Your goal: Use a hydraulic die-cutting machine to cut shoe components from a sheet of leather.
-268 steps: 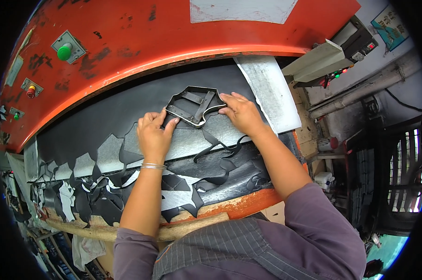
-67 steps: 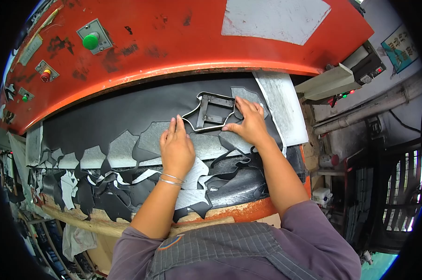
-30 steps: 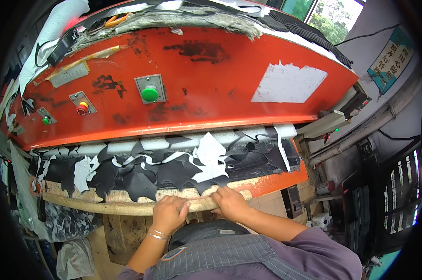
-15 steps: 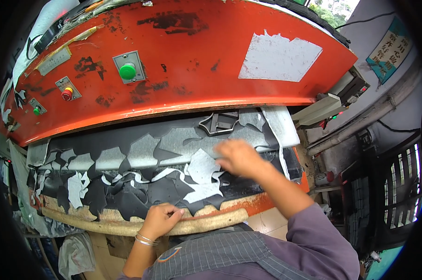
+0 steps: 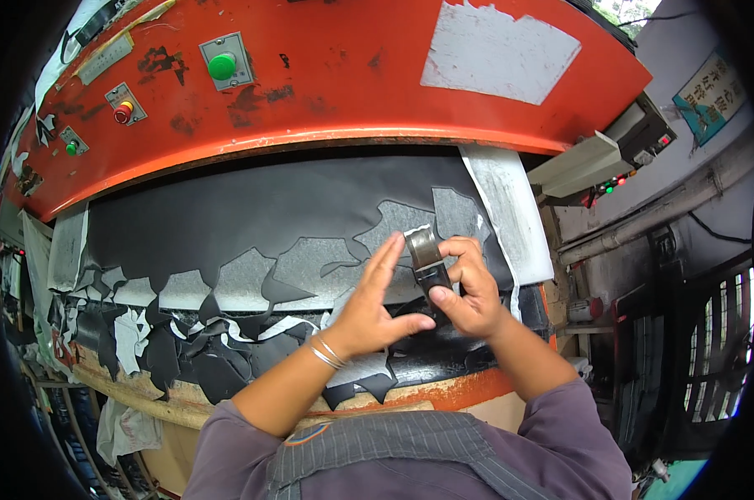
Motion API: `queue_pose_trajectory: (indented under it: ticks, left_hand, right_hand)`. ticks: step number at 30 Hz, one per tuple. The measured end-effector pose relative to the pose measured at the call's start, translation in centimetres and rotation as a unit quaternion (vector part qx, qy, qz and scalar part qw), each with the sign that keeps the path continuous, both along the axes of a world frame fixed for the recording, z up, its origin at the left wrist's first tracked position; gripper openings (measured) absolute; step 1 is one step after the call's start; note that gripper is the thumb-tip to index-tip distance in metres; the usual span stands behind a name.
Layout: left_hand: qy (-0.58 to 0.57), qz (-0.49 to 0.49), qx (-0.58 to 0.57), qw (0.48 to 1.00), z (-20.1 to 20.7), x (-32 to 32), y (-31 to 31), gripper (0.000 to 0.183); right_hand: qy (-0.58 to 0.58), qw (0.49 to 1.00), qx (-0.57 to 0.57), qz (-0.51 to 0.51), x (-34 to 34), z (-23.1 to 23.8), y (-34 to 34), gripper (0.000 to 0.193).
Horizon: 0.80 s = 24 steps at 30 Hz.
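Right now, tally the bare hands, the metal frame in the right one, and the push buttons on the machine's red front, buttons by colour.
Hands, left hand and right hand: 2
Metal frame: 1
Green buttons: 2
Red button: 1
Total: 6

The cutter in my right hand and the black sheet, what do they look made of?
Cutter: metal, probably steel; its wall gleams grey, with darker parts.
Black sheet: leather or synthetic, I can't tell which; its even black surface looks smooth, with a dull sheen.
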<state>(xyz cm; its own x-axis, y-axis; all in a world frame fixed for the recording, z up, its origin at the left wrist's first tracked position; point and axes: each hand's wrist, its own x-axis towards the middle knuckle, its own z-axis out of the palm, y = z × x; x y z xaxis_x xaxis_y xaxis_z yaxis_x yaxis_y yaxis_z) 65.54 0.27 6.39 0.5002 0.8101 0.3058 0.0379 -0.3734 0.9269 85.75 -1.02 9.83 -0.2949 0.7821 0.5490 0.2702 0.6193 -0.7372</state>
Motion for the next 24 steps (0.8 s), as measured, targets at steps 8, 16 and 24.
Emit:
queue_pose_trajectory:
  ticks: [8, 16, 24]
  left_hand:
    - [-0.317, -0.045, -0.328, 0.889, -0.1, 0.5, -6.0, 0.082]
    - [-0.282, -0.06, -0.437, 0.852, 0.7, -3.5, -9.9, 0.076]
    - [-0.33, -0.032, -0.469, 0.819, 1.6, -6.8, -10.1, 0.081]
  right_hand:
    - [-0.108, 0.992, 0.038, 0.043, -1.7, 1.6, -4.1, 0.035]
    - [-0.233, 0.948, 0.052, 0.209, -4.5, 3.4, -2.1, 0.037]
    - [-0.243, 0.932, -0.032, 0.267, -7.2, 1.7, -0.1, 0.032]
